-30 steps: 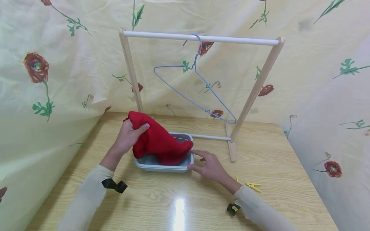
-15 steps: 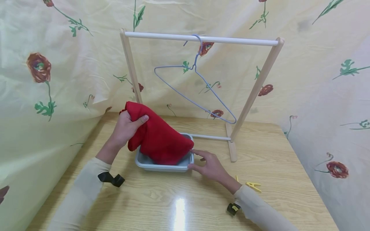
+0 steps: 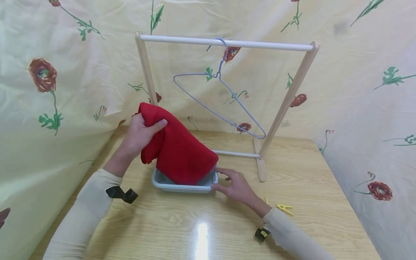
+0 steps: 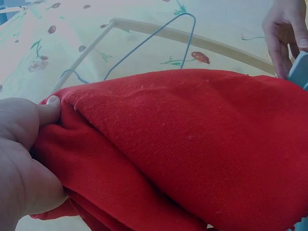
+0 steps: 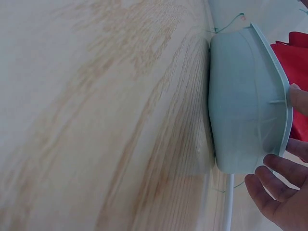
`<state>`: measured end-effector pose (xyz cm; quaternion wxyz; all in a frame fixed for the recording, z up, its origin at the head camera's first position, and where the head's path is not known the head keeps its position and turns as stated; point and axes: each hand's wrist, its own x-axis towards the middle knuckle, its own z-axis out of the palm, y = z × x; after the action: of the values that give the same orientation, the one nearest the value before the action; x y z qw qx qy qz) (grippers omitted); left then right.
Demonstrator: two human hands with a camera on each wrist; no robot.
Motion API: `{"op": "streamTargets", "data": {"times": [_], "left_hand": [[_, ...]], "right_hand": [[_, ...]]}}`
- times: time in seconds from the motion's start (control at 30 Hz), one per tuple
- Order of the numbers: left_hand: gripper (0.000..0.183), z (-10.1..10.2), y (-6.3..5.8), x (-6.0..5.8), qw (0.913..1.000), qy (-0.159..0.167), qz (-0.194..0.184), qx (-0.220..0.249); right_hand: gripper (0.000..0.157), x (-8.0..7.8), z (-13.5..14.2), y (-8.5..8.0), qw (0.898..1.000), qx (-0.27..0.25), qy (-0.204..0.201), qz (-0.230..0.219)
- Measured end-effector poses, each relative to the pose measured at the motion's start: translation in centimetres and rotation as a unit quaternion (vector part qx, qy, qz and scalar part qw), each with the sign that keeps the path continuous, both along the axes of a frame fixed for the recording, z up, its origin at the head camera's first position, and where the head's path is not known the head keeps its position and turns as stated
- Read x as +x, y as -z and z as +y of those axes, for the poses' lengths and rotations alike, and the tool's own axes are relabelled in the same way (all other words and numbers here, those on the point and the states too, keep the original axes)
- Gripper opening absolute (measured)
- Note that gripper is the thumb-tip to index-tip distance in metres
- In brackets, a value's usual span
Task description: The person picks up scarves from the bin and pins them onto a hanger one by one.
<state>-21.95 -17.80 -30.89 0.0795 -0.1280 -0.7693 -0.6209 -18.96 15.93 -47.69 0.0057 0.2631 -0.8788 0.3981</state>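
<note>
A red cloth point(image 3: 185, 151), soft and folded over itself, rises out of a pale blue-grey plastic basin point(image 3: 182, 188). My left hand point(image 3: 139, 135) pinches its upper left corner between thumb and fingers, above the basin's left side. In the left wrist view the cloth point(image 4: 192, 139) fills most of the picture, with the thumb pressed on a fold. The cloth's lower end still hangs inside the basin. My right hand point(image 3: 235, 186) holds the basin's right end, thumb and index finger at the rim. The right wrist view shows its other fingers point(image 5: 276, 185) loosely bent outside the basin wall.
Behind the basin stands a wooden rack with a white top rail point(image 3: 260, 44). A blue wire hanger point(image 3: 219, 117) hangs from that rail. Yellow clothespins point(image 3: 285, 209) lie on the wooden table point(image 3: 169, 231) by the right forearm. Flowered fabric point(image 3: 107, 54) covers the walls.
My left hand has moved up and slightly left, drawing more of the red cloth out of the basin, where it now hangs straighter. My right hand has stayed at the rim.
</note>
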Motion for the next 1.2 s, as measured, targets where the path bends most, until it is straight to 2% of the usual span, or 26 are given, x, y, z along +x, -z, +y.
{"op": "streamTargets", "data": {"times": [0.43, 0.63, 0.8, 1.0, 1.2], "left_hand": [[0.04, 0.4, -2.0, 0.2, 0.9989, -0.02, -0.001, 0.042], [0.044, 0.4, -2.5, 0.4, 0.9981, -0.043, -0.009, 0.042], [0.045, 0.4, -2.9, 0.4, 0.998, -0.035, -0.002, 0.053], [0.041, 0.3, -3.4, 0.5, 0.9975, -0.027, 0.013, 0.064], [0.041, 0.3, -3.8, 0.8, 0.9978, -0.034, 0.012, 0.055]], "right_hand": [[0.063, 0.0, 0.0, -0.2, 1.0, 0.009, 0.011, -0.002], [0.064, 0.0, 0.1, -0.3, 1.0, 0.019, 0.019, -0.015], [0.064, 0.2, 0.3, -0.6, 1.0, 0.022, 0.021, -0.007], [0.061, 0.5, 0.6, -1.5, 0.999, 0.03, 0.02, 0.013], [0.06, 0.9, 0.7, -3.4, 0.999, 0.026, 0.011, 0.04]]}}
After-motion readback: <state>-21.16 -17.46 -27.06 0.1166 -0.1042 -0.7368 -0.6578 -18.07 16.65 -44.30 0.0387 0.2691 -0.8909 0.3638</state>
